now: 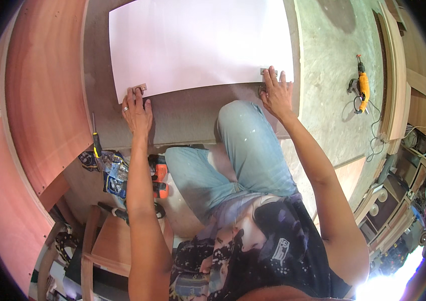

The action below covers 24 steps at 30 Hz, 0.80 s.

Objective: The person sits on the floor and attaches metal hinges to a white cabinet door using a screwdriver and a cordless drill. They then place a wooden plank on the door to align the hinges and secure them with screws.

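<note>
A white sheet-like panel [198, 50] lies over a brown-grey board [188, 115] in front of me. My left hand [136, 113], with a ring on one finger, rests at the panel's near left corner. Its fingertips press on a small metal plate [143, 87] that looks like a hinge; the thumb stands apart. My right hand [277, 95] lies at the near right corner with fingers stretched forward over another small grey metal plate [263, 71]. A dark piece beside its thumb is partly hidden.
A yellow power drill [363, 85] with a cord lies on the floor at right. At left are reddish wood panels [47, 95], a yellow-black screwdriver [96, 143] and orange-black tools [159, 178]. A wooden stool-like frame [110, 241] stands near my left arm.
</note>
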Motion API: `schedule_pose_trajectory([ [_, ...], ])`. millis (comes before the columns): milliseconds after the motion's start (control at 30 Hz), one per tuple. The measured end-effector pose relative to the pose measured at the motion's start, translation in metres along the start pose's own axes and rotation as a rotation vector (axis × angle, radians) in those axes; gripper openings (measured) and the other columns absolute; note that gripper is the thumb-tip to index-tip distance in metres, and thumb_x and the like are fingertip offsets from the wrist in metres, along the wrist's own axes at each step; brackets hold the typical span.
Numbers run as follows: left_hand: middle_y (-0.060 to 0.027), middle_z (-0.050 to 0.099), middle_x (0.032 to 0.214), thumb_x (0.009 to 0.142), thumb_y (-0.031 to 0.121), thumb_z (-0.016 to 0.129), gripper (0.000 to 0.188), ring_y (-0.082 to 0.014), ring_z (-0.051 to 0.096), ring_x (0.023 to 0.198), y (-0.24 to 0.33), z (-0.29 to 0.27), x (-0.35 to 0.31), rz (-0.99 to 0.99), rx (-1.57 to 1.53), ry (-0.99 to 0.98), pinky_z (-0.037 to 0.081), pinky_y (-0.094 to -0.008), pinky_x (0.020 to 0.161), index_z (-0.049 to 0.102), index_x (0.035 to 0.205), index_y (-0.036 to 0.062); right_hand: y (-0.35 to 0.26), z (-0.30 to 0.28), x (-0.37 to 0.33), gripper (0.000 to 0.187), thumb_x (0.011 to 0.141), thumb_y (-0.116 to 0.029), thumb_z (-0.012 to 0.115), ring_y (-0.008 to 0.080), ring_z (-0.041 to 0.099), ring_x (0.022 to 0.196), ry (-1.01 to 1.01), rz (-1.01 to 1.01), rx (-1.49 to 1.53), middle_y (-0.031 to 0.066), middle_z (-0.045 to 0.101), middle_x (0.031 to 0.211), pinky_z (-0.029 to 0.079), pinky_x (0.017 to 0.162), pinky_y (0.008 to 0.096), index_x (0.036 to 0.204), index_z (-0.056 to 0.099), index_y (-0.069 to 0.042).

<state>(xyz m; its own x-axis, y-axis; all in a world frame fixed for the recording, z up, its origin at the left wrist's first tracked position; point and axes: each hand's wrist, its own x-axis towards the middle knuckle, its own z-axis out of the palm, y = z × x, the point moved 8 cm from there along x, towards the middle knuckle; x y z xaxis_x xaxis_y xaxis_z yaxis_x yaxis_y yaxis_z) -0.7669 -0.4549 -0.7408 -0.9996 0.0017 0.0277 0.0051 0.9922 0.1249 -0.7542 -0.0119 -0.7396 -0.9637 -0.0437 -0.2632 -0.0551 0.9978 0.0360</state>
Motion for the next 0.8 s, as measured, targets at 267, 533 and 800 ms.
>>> schedule_pose_trajectory([
  [267, -0.0157, 0.044, 0.144, 0.089, 0.032, 0.064, 0.057, -0.0374, 0.042, 0.128, -0.01, -0.009, 0.007, 0.037, -0.152, -0.035, 0.035, -0.0487, 0.107, 0.049, 0.139, 0.0095, -0.001, 0.008, -0.001, 0.079, 0.087, -0.035, 0.063, 0.0469, 0.025, 0.141, -0.06, -0.026, 0.098, 0.0125, 0.021, 0.159, 0.029, 0.109, 0.0615, 0.152, 0.025, -0.012],
  [533, -0.0268, 0.062, 0.11, 0.09, 0.033, 0.062, 0.048, -0.0406, 0.059, 0.106, -0.118, 0.015, 0.035, -0.44, -0.362, 0.116, 0.045, -0.0441, 0.094, 0.063, 0.12, -0.0041, 0.093, 0.017, 0.017, 0.072, 0.09, -0.047, 0.061, 0.0395, 0.048, 0.126, 0.282, 0.398, 0.692, 0.027, 0.047, 0.139, 0.038, 0.105, 0.0442, 0.14, 0.043, 0.001],
  [800, -0.0255, 0.064, 0.107, 0.085, 0.035, 0.066, 0.043, -0.0372, 0.063, 0.104, -0.132, 0.033, 0.038, -0.625, -0.515, 0.04, 0.046, -0.0438, 0.091, 0.07, 0.11, 0.0002, 0.132, 0.048, 0.03, 0.082, 0.091, -0.066, 0.042, 0.0375, 0.054, 0.119, 0.263, 0.726, 1.041, 0.0269, 0.058, 0.124, 0.038, 0.103, 0.0421, 0.128, 0.052, 0.006],
])
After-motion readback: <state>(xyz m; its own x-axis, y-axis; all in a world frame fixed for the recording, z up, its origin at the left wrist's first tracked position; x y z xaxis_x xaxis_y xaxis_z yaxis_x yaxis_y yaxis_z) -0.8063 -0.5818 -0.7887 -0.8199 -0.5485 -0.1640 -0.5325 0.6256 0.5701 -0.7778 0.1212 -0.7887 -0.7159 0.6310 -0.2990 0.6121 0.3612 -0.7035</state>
